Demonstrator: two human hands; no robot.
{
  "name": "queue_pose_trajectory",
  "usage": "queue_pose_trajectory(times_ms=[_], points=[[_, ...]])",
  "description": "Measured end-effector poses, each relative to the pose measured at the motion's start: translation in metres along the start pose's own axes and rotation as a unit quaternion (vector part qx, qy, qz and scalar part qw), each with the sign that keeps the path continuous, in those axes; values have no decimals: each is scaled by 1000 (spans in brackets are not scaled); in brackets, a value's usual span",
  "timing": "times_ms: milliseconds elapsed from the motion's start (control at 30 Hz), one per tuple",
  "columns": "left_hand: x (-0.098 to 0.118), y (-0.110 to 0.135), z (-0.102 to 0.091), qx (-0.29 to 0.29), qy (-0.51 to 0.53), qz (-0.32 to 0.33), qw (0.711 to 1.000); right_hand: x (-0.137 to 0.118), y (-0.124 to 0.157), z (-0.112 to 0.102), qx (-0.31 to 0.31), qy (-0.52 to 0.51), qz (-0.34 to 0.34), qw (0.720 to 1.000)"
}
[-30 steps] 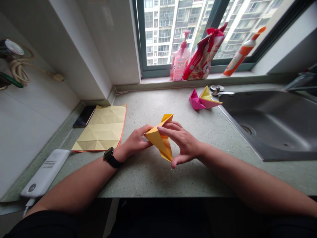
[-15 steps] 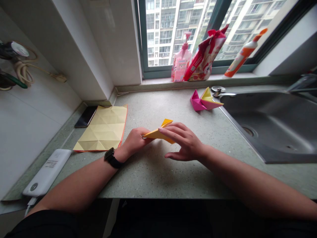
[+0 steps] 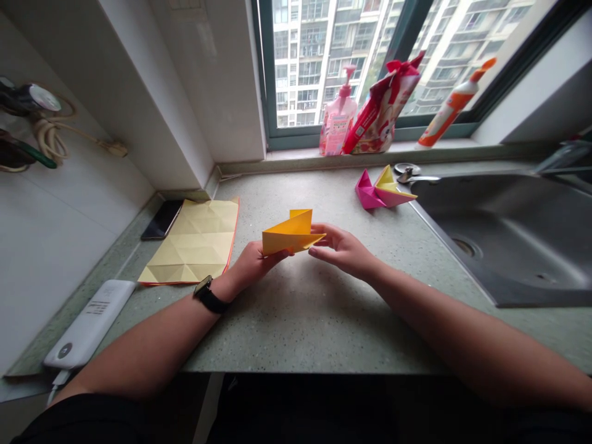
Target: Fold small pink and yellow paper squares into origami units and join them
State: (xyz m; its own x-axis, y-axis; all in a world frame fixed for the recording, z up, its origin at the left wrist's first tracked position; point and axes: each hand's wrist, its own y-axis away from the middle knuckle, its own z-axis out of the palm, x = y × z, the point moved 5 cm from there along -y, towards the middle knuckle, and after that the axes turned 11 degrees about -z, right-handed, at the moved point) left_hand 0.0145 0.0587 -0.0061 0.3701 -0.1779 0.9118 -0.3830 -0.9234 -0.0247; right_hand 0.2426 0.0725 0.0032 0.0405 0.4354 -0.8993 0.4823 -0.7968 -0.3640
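A yellow-orange folded paper (image 3: pixel 285 242), with pointed flaps and an open hollow on top, is held just above the counter. My left hand (image 3: pixel 252 265), a black watch at its wrist, is closed on the paper's lower left side, thumb along the bottom edge. At the right-hand point, my right hand (image 3: pixel 345 250) curls loosely round the paper. Its fingers go partly behind the paper and its thumb lies at the lower edge; the fingertips are hidden. Farther back stands a pink and yellow folded paper piece (image 3: pixel 386 190), apart from both hands.
Left of my hands lie creased pale yellow paper sheets (image 3: pixel 197 237), a dark phone (image 3: pixel 161 219) and a white power bank (image 3: pixel 90 324). A steel sink (image 3: pixel 513 246) is at the right. A pink pump bottle (image 3: pixel 338 126), red bag (image 3: pixel 383 114) and orange-white bottle (image 3: pixel 448 114) stand on the windowsill.
The yellow-orange paper has turned so that its hollow and broad front face show. My right hand has moved from over the paper to its right end, thumb now up at the edge.
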Motion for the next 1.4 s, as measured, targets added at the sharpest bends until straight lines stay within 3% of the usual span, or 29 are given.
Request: queue_pose_trajectory(times_ms=[100, 433, 600, 833, 1067, 1267, 1400], points=[[2, 1, 3, -24, -11, 26, 999, -3, -1, 6, -19, -30, 14, 999], [8, 3, 3, -39, -37, 61, 997, 2, -1, -4, 15, -40, 41, 998], [9, 4, 5, -42, -47, 74, 995, -2, -1, 0, -1, -27, 8, 1000], [10, 3, -1, 22, -24, 101, 994, -13, 0, 0, -22, 94, -79, 992], [17, 8, 2, 15, -63, 139, 988, -7, 6, 5, -26, 39, -94, 994], [28, 11, 8, -10, -101, 191, 976, -9, 5, 1, 25, 9, -93, 995], [30, 12, 9, 15, -159, 218, 963, -14, 3, -1, 36, -13, -78, 996]])
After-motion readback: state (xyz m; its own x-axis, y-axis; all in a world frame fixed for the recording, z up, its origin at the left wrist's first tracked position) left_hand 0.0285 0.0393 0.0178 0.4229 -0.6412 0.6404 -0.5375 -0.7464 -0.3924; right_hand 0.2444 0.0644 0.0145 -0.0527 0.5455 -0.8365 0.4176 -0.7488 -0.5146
